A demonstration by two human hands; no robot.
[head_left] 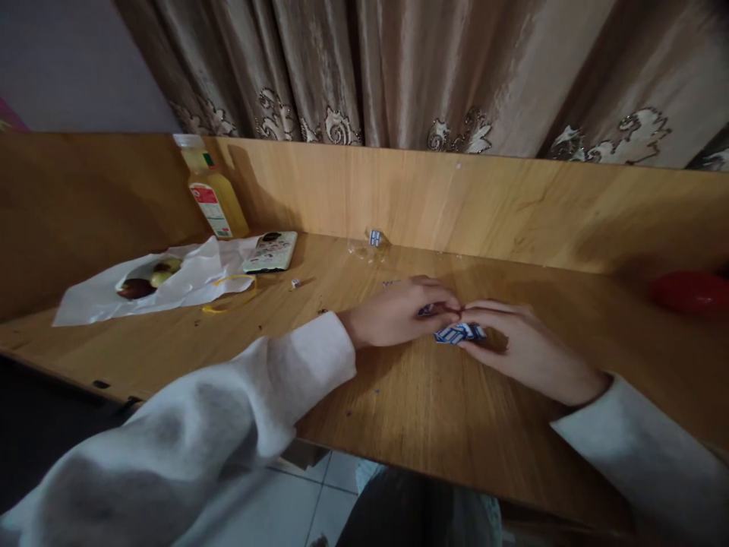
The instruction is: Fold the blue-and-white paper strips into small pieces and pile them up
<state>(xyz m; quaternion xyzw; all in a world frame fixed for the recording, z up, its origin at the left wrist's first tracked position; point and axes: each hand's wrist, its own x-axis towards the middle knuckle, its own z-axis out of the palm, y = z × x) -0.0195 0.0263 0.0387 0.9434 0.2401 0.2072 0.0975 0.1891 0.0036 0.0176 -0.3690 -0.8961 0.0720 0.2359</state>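
Observation:
My left hand (399, 313) and my right hand (527, 349) meet over the wooden table, fingertips almost touching. Between them is a small cluster of blue-and-white patterned pieces (456, 333); its exact kind is too small to make out. The right thumb and fingers pinch the cluster from the right. Curled left fingers close on its left side, with another bit of blue and white showing inside their curve. My fingers partly hide the pieces. A similar small blue-and-white block (374, 238) stands near the back board, and a tiny one (295, 283) lies left of my hands.
At the left, a bottle of yellow liquid (215, 199) stands behind a white plastic bag (91, 295) with round fruit on it. Beside these are a flat patterned box (272, 251) and a yellow strap (231, 307). A red object (690, 292) sits far right. A wooden board (501, 205) closes the back.

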